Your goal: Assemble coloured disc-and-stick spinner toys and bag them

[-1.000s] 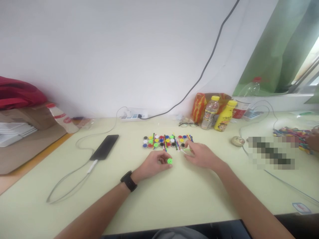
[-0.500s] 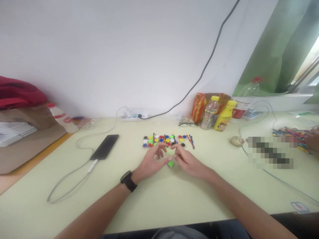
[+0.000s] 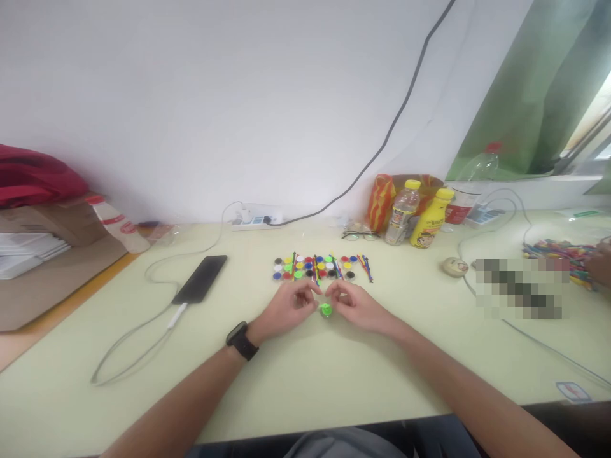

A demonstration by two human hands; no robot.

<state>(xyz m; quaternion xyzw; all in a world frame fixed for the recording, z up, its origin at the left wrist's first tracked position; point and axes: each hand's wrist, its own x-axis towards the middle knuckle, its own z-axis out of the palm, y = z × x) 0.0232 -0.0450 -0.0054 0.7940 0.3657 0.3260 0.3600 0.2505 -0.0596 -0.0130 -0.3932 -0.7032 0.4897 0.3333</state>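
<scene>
Green-topped container (image 3: 326, 311) between both sets of fingers (image 3: 340, 306)

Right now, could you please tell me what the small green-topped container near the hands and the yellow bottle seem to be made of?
The small green-topped container: probably plastic, given its bright green top and seemingly clear lower part; finish too small to judge. The yellow bottle: likely smooth plastic, judging by its evenly coloured, printed surface.
</scene>
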